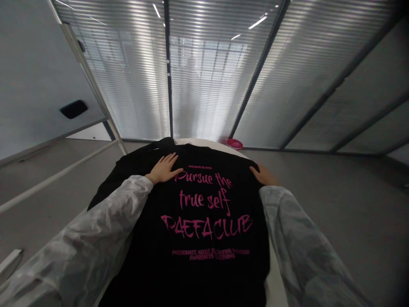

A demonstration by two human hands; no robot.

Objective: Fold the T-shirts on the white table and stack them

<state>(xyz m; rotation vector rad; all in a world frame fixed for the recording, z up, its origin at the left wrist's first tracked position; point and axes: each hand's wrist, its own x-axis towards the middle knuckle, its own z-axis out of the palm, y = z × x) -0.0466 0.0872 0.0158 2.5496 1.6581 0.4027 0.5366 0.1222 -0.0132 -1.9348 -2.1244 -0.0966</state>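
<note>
A black T-shirt with pink lettering lies spread flat on a white table. My left hand rests flat on its upper left part, fingers stretched out and together. My right hand lies at the shirt's upper right edge; its fingers curl over the edge and are partly hidden. Both my arms are in pale grey sleeves.
A small pink object sits at the table's far edge. Glass walls with closed blinds stand behind. Grey carpet floor lies on both sides, and a white rail runs along the left.
</note>
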